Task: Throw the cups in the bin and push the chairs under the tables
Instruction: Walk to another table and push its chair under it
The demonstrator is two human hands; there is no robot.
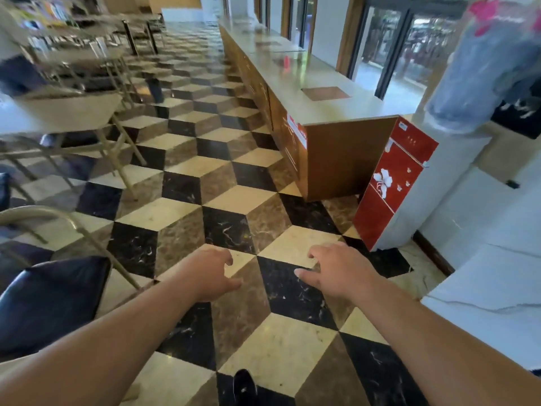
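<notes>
Chairs line the left side of the room: one with a dark padded seat stands nearest the person, drawn out from its table, and further ones with metal legs sit beside a pale table beyond. Cups cannot be made out with certainty; a small red object rests on the long wooden counter, too blurred to identify. No bin is visible. Both arms reach forward over the patterned tile floor. Left hand and right hand are empty, fingers loosely curled and spread, touching nothing; this posture suggests walking between jobs rather than grasping. A shoe tip shows at the bottom edge. To the right, a red water dispenser stands against the counter's end, with an inverted bottle above it. Judged from this arrangement, the nearest chair is the likeliest next thing to push in.
</notes>
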